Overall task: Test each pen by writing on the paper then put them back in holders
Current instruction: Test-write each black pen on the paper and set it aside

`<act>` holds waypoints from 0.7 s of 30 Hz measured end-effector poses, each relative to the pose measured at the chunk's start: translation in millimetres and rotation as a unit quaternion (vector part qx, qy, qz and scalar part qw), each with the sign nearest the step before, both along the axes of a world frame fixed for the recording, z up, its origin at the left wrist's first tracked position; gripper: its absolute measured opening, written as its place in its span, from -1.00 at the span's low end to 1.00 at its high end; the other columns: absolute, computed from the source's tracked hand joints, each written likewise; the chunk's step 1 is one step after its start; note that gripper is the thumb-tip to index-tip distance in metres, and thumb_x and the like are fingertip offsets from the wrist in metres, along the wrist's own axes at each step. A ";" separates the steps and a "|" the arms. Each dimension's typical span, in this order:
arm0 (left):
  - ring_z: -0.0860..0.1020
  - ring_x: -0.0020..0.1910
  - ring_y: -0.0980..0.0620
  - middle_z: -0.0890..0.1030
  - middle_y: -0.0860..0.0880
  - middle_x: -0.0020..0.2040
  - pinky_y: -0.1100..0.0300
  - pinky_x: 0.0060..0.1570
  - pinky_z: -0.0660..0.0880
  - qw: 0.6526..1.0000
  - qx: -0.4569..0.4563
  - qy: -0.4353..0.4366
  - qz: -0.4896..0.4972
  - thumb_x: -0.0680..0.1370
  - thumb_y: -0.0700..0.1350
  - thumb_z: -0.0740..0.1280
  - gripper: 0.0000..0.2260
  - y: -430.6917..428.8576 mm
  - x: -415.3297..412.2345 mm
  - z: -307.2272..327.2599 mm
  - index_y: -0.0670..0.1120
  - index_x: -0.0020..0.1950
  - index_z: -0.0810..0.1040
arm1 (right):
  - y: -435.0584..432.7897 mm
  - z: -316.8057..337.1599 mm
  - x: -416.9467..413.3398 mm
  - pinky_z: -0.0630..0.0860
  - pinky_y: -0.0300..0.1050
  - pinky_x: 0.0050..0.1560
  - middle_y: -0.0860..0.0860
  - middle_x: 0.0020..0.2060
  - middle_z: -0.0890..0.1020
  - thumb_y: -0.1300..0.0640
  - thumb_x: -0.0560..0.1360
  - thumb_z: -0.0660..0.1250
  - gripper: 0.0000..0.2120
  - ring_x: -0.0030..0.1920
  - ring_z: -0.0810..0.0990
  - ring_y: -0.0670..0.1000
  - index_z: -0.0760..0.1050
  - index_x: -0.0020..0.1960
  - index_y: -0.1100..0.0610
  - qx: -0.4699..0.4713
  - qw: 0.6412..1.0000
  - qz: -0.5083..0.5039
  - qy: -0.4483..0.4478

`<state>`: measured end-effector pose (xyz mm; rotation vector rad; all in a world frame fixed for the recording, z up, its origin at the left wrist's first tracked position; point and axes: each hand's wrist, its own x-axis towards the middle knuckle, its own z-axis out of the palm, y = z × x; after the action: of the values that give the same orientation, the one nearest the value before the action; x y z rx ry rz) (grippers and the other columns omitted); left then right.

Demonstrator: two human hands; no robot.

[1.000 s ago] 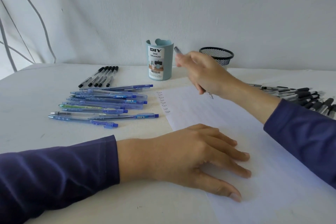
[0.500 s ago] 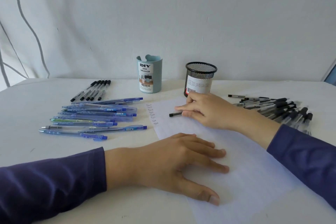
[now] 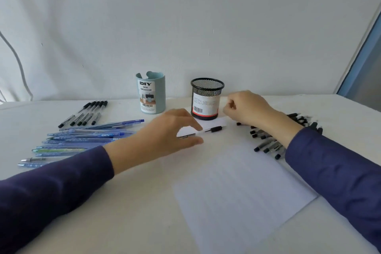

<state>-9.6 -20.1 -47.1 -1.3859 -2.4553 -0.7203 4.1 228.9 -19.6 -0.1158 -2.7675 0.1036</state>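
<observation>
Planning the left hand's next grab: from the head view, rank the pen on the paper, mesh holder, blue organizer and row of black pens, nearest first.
1. pen on the paper, at the fingertips of the left hand.
2. mesh holder, behind right, and blue organizer, behind left: too close to call.
3. row of black pens, far left.

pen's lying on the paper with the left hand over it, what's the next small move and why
Probably pinch the black-grip pen with the fingers of the left hand and lift it: it lies loose on the paper, forefinger and thumb sit either side of its barrel, and the mesh holder stands just behind.
</observation>
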 end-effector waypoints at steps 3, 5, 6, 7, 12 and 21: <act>0.52 0.01 0.17 0.58 0.10 0.13 0.27 0.05 0.49 0.998 -0.044 -0.007 0.038 0.49 0.15 0.39 -0.66 -2.5 -15.7 3.3 0.09 0.24 0.60 | 14.2 -9.7 -3.2 0.33 -0.08 -0.14 0.07 -0.20 0.45 0.19 0.52 0.20 -0.83 -0.07 0.47 0.16 0.38 -0.24 0.20 0.089 0.992 -0.079 -0.045; 0.53 -0.07 0.16 0.62 0.09 0.07 0.41 -0.07 0.44 0.997 -0.062 -0.015 0.043 0.51 0.10 0.40 -0.66 -3.9 -21.0 2.8 0.07 0.26 0.60 | 16.9 -11.4 -4.0 0.29 -0.04 -0.01 0.07 -0.12 0.43 0.25 0.53 0.20 -0.92 0.04 0.45 0.15 0.39 -0.14 0.16 0.117 0.978 -0.135 -0.103; 0.55 -0.10 0.15 0.64 0.09 0.03 0.46 -0.12 0.41 0.996 -0.071 -0.018 0.045 0.51 0.07 0.40 -0.68 -4.4 -22.9 2.1 0.05 0.25 0.60 | 17.6 -11.3 -4.3 0.29 -0.04 0.02 0.07 -0.12 0.42 0.29 0.52 0.20 -0.89 0.03 0.44 0.14 0.36 -0.17 0.15 0.120 0.973 -0.153 -0.123; 0.56 -0.12 0.14 0.65 0.09 0.00 0.50 -0.15 0.37 0.996 -0.077 -0.018 0.047 0.52 0.05 0.41 -0.70 -4.7 -23.9 1.5 0.03 0.24 0.61 | 18.0 -11.0 -4.8 0.28 -0.04 0.04 0.05 -0.15 0.40 0.33 0.51 0.19 -0.84 0.00 0.42 0.13 0.33 -0.21 0.15 0.117 0.970 -0.162 -0.134; 0.53 -0.23 0.14 0.60 0.08 -0.12 0.51 -0.24 0.33 0.995 -0.065 0.040 0.062 0.55 -0.03 0.40 -0.84 -9.1 -27.5 3.0 -0.03 0.07 0.68 | 20.0 -12.9 -6.3 0.23 -0.04 -0.01 0.07 -0.04 0.47 0.41 0.49 0.18 -0.76 0.04 0.42 0.12 0.47 0.06 0.16 0.141 0.971 -0.156 -0.114; 0.54 -0.32 0.06 0.53 0.02 -0.13 0.26 -0.20 0.40 0.956 0.135 0.148 0.216 0.51 -0.15 0.43 -0.96 -82.8 -65.1 71.6 -0.07 -0.05 0.63 | -1.9 12.2 -4.6 0.37 0.12 -0.08 0.18 -0.01 0.55 0.11 0.68 0.00 -0.74 -0.09 0.50 0.27 0.30 0.26 0.23 -0.079 0.957 -0.006 0.280</act>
<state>-74.7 -102.9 24.5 -0.7562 -2.2075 -0.6549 -0.5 227.0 -7.3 -0.1230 -2.1896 0.3053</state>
